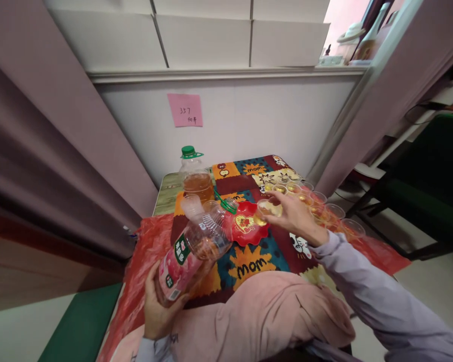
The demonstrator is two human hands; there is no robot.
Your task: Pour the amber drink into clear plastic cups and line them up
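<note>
My left hand [156, 309] grips the base of a clear plastic bottle [191, 249] with a pink label and amber drink inside. The bottle is tilted, its open neck [226, 203] pointing toward a small clear cup [266, 210]. My right hand [296, 216] holds that cup by its side, just above a red heart-patterned plate [247, 230]. A little yellow liquid shows in the cup.
A second bottle with a green cap [194, 176] stands behind. Several small filled cups [317, 203] line the table's right side. The small table has a patchwork "mom" cloth [249, 264] over red plastic [143, 256]. Curtains flank both sides; a pink note [185, 109] hangs on the wall.
</note>
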